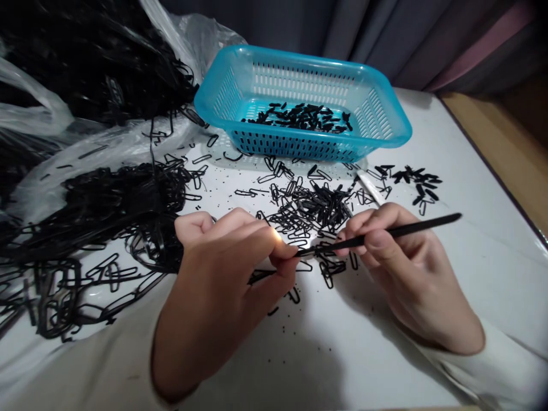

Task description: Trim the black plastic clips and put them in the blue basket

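Observation:
My left hand [226, 274] is closed in a pinch on a thin black plastic strip [262, 275] just above the white table. My right hand [398, 257] is closed on the other part of a long black strip [411, 229] that sticks out to the right. The fingertips of both hands nearly meet at the middle. Right behind them lies a heap of small black plastic loops [310, 208]. A turquoise slotted basket [385, 123] stands further back with several small black pieces [302, 117] in it.
A large tangle of black plastic frames [98, 217] lies on clear plastic bags [38, 114] at the left. A small cluster of black pieces [415, 180] sits at the right of the basket. The table's edge [492, 165] runs along the right. Tiny black crumbs dot the surface.

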`<action>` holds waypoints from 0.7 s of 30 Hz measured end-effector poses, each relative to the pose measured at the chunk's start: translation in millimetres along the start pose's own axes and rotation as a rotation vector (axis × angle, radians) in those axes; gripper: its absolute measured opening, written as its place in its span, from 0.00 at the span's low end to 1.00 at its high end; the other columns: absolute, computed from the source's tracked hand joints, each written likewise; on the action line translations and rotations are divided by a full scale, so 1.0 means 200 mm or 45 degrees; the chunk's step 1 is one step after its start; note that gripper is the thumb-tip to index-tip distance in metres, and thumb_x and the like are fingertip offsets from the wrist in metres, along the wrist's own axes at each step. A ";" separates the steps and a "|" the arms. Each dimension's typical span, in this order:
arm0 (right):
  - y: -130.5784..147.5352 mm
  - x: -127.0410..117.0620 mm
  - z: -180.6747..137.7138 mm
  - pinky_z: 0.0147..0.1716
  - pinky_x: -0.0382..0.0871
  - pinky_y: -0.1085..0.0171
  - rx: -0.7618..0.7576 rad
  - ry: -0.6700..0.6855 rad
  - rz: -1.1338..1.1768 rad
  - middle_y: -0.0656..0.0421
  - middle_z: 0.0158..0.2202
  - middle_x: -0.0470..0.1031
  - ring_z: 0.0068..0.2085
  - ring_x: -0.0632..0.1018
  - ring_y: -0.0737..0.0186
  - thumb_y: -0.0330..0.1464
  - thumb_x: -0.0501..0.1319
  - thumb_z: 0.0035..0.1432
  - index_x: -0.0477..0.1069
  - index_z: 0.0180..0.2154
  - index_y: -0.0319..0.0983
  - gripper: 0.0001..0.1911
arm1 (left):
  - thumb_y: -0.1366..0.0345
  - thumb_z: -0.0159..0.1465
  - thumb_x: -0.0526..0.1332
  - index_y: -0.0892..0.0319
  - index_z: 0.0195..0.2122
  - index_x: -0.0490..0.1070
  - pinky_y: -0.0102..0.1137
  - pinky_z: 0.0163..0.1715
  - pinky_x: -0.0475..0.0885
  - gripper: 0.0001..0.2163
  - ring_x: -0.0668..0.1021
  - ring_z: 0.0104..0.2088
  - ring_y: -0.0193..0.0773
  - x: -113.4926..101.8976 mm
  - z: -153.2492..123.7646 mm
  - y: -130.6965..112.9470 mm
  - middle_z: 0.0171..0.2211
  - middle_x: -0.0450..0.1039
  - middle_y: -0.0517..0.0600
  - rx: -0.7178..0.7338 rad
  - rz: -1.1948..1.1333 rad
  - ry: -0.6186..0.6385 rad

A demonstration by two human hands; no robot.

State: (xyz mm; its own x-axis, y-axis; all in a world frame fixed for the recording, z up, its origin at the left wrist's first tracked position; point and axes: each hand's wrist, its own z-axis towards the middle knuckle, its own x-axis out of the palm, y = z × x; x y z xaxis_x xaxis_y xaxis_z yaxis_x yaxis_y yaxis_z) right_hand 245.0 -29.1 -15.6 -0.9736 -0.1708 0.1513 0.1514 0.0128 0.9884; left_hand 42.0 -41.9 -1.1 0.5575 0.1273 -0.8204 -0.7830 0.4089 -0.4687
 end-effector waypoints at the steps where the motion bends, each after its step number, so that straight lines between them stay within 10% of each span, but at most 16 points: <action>1: 0.00 0.00 0.01 0.33 0.76 0.72 0.050 -0.007 0.040 0.62 0.36 0.73 0.32 0.80 0.71 0.33 0.63 0.61 0.71 0.32 0.39 0.06 | 0.70 0.59 0.60 0.53 0.27 0.67 0.39 0.33 0.53 0.06 0.73 0.28 0.37 0.00 0.00 0.00 0.24 0.72 0.39 -0.007 -0.001 0.009; 21: -0.02 0.02 0.03 0.36 0.75 0.75 0.449 0.031 0.428 0.63 0.35 0.73 0.31 0.79 0.74 0.33 0.64 0.59 0.71 0.28 0.38 0.08 | 0.71 0.60 0.60 0.52 0.27 0.66 0.39 0.34 0.54 0.07 0.74 0.29 0.36 -0.02 -0.01 -0.01 0.25 0.73 0.38 -0.010 -0.063 0.010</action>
State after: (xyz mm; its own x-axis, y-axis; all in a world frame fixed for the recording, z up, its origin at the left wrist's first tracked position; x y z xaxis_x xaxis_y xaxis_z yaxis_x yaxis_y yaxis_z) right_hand 239.5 -24.4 -18.0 -0.8759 -0.1228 0.4667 0.3857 0.4032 0.8299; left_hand 40.4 -44.8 1.5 0.5935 0.0995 -0.7987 -0.7565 0.4076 -0.5114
